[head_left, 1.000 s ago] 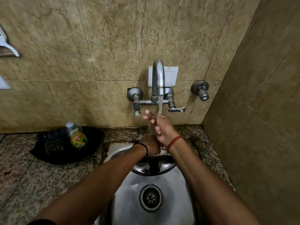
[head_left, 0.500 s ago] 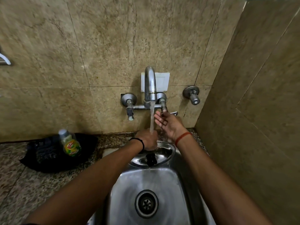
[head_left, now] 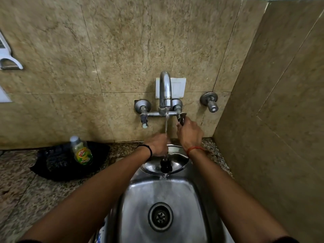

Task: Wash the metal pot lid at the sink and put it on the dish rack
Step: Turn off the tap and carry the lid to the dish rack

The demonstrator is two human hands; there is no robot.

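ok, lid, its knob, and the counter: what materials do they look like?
Lid: polished metal, probably stainless steel, with mirror-like reflections and a bright rim. Knob: matte black, likely plastic, no shine. Counter: speckled brown-grey stone, looks like polished granite, though a granite-look surface can't be ruled out.

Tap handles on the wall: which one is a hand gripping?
The right lever handle beside the spout, gripped by the right hand. The left handle and the separate knob go untouched.
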